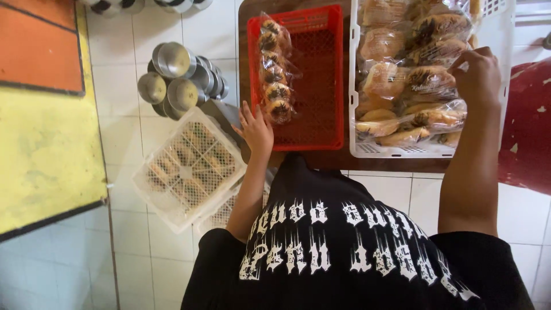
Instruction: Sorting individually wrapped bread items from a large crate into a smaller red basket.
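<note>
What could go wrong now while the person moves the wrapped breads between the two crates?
The left hand steadies only the last bun in the row of wrapped buns against the wall of the red crate; the row might topple. The right hand reaches into the heaped white crate, so neighbouring packs could get squashed or slide.

A floor of white square ceramic tiles with thin grey joints is seen from above, and it is lit evenly by soft light. At the left, a flat yellow panel with a dark edge is laid over the tiles, and above it an orange panel is placed. A brown wooden table top is found in the upper middle. A cluster of shiny round metal cups is stacked on the floor just beside the table. At the right edge, a worn dark red surface with chipped paint is visible.
</note>
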